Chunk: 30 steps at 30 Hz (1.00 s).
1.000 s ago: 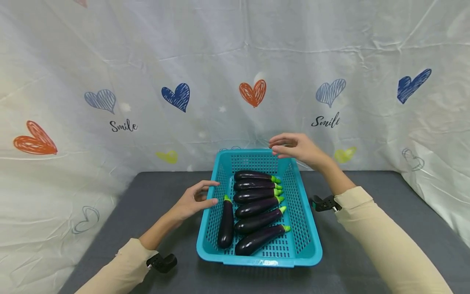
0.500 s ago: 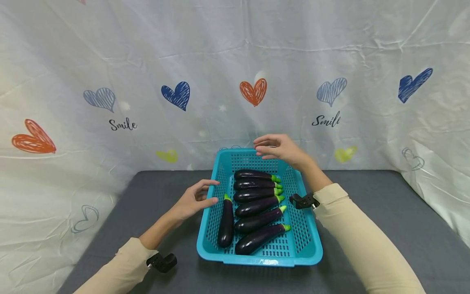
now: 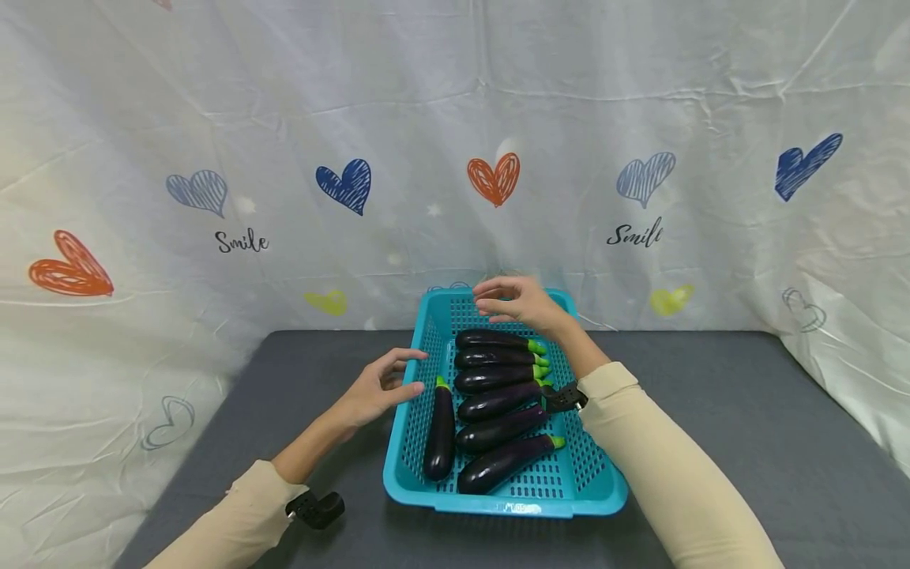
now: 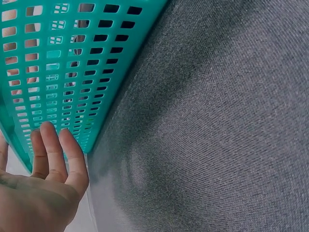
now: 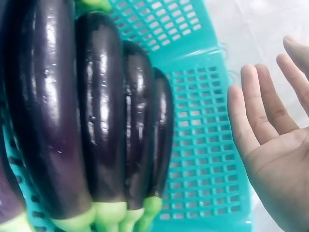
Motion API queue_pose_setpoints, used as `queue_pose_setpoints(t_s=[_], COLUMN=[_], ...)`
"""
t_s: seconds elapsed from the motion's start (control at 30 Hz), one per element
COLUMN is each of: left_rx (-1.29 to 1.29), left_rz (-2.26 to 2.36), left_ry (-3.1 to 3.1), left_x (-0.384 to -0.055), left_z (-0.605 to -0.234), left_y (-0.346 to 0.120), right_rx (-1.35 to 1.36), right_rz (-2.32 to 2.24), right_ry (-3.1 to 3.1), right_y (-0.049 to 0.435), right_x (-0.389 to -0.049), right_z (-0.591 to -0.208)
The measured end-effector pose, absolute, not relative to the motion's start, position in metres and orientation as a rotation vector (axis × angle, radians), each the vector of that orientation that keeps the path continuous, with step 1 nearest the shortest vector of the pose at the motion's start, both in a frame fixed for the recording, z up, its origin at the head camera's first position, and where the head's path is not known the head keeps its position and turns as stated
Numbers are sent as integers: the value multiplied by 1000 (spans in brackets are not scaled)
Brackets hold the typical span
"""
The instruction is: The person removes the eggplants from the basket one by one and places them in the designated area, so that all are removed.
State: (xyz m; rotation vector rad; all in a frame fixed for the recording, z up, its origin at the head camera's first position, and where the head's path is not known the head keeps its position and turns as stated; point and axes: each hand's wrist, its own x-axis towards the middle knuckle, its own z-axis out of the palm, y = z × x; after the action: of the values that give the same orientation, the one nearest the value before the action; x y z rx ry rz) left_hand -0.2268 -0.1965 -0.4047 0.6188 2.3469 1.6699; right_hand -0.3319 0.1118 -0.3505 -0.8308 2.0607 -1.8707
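Observation:
A turquoise plastic basket (image 3: 498,507) with perforated walls holds several dark purple eggplants (image 3: 490,379). Most lie crosswise in a row, their green stem ends to the right; one eggplant (image 3: 440,438) lies lengthwise along the left wall. My left hand (image 3: 373,391) is at the basket's left rim. In the left wrist view its loosely bent fingers (image 4: 53,154) are outside the perforated wall; whether they touch it I cannot tell. My right hand (image 3: 522,306) hovers over the basket's far end, its fingers (image 5: 260,111) spread and holding nothing, apart from the farthest eggplant (image 5: 164,130).
The basket stands on a dark grey table (image 3: 320,442). A white curtain (image 3: 412,118) printed with hearts and "Smile" hangs right behind the table's far edge. Black wrist straps with cameras sit on both forearms, the right camera (image 3: 564,397) above the eggplants' stem ends.
My right hand has moved left and slightly lower, from the basket's far right corner to above its far end. The left hand and the eggplants stay where they were.

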Motion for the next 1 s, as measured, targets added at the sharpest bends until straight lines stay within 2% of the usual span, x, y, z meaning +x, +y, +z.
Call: queue_pose_setpoints(t_s=[1.0], left_rx=[607], left_rz=[1651], left_ry=[2319], left_x=[-229], left_z=[-407], left_y=[-198], right_rx=[-694], right_rz=[-1766], right_ry=[2373], right_y=[95], right_x=[-337], right_z=[-397])
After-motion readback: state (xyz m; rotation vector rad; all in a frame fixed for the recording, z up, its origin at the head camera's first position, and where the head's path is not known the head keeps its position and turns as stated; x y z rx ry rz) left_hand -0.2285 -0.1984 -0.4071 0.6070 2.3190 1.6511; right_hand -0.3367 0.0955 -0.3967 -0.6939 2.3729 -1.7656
